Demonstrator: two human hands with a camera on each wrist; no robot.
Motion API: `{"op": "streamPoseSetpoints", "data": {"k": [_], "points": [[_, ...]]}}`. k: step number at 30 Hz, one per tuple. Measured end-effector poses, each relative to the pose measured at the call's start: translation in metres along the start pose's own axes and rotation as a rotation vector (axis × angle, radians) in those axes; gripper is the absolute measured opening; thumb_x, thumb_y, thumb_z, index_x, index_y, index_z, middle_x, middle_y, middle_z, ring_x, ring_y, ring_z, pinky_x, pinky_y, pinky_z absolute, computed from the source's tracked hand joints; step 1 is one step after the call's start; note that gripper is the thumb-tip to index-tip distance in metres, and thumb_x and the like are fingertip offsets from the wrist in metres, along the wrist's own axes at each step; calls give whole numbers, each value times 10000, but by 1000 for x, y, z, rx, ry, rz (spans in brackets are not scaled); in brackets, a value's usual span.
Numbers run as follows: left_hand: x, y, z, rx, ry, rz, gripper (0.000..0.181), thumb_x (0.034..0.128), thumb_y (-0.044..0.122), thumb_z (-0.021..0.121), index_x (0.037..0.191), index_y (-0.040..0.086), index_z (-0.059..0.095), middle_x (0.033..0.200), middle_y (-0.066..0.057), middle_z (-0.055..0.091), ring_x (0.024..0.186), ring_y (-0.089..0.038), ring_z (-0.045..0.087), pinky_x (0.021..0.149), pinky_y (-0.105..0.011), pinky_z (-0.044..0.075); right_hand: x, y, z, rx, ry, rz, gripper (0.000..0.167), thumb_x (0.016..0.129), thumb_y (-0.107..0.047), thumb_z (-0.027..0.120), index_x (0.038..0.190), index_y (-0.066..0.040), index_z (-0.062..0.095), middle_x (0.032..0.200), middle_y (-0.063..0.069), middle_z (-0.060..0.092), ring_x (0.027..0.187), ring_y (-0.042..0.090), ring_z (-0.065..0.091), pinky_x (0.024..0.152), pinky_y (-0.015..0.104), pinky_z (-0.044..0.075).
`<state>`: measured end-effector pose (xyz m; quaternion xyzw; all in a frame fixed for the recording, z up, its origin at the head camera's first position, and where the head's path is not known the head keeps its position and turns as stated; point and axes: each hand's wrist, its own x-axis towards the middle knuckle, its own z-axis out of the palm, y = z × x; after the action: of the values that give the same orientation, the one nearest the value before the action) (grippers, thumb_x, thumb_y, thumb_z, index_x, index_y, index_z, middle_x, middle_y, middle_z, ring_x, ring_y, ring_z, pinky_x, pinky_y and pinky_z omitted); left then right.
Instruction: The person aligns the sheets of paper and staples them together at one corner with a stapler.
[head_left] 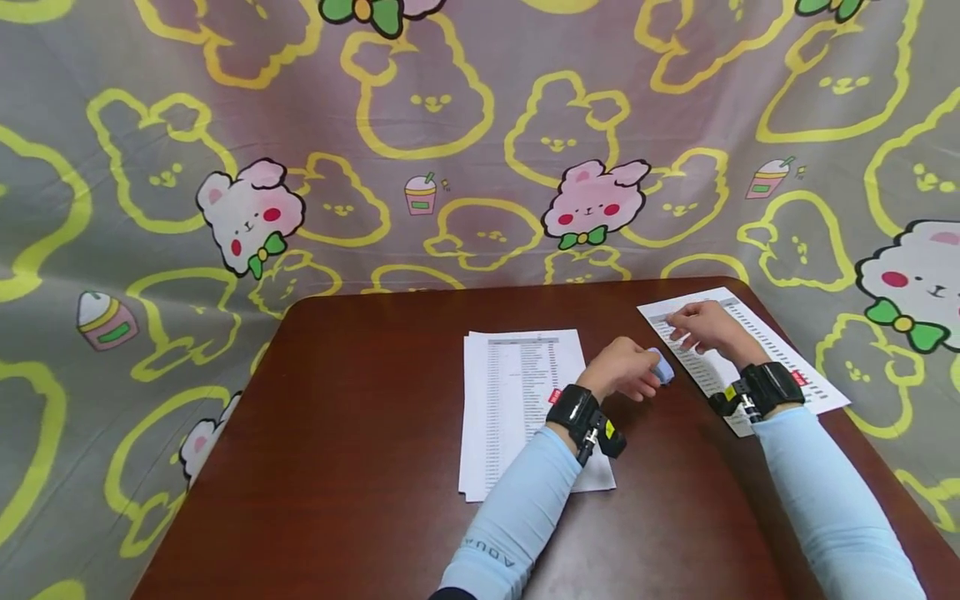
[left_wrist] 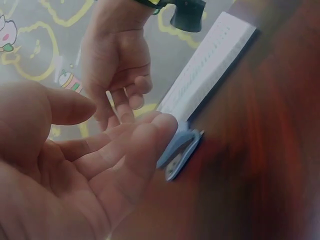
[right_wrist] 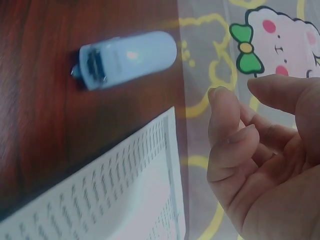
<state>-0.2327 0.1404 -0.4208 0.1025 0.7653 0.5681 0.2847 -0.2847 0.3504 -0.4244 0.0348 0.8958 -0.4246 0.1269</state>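
A small light-blue stapler (head_left: pixel 663 367) lies on the brown table between two lots of printed paper. My left hand (head_left: pixel 622 368) hovers just beside it, fingers loosely bent; the right wrist view shows the stapler (right_wrist: pixel 127 60) with no hand on it. In the left wrist view, the left fingers partly cover the stapler (left_wrist: pixel 181 154). Over the right-hand printed sheets (head_left: pixel 757 337) is my right hand (head_left: pixel 708 327), its fingers relaxed and holding nothing. Whether its fingertips touch the paper cannot be told from the head view.
A stack of printed sheets (head_left: pixel 517 417) with slightly uneven edges lies mid-table, partly under the left forearm. A cartoon-patterned cloth (head_left: pixel 480 167) hangs behind and around the table (head_left: pixel 360 433). The right-hand sheets reach close to the table's right edge.
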Motion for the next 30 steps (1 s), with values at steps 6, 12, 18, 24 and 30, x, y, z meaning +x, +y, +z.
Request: {"op": "streamPoseSetpoints", "data": {"k": [6,12,18,24,30], "points": [[4,-2,18,-38,-52,-29,296,956,212,594,1002,-66,684,947,-247,730,870,-383,729,794,-494,571,-5,10,-6,-23,20,-9,462,1006,-275,529,1263,108,538,975,200,708,685,166,680,551,281,485],[5,-5,37,-37,-35,-58,299,947,181,608,1027,-102,664,921,-243,728,885,-394,724,800,-498,569,-10,26,-13,-79,71,9,439,1000,-266,528,1208,120,548,1004,248,692,696,168,677,558,295,492],[8,-14,43,-76,-20,-111,306,948,188,620,1051,-100,637,936,-234,723,892,-384,721,821,-492,564,-12,40,-16,-127,109,53,448,993,-280,522,1206,113,560,1104,307,661,724,186,690,594,311,503],[10,-19,52,-177,50,-127,248,948,133,607,1047,-94,621,959,-255,709,937,-407,705,857,-517,544,-17,47,-25,-150,116,80,453,983,-275,521,1193,125,541,1089,303,660,722,191,688,598,324,505],[10,-12,71,-263,162,-156,189,926,94,618,1032,-62,623,895,-207,690,895,-386,709,819,-503,559,-29,57,-33,-286,222,138,396,958,-247,513,1109,116,559,925,261,638,691,223,624,546,310,469]]}}
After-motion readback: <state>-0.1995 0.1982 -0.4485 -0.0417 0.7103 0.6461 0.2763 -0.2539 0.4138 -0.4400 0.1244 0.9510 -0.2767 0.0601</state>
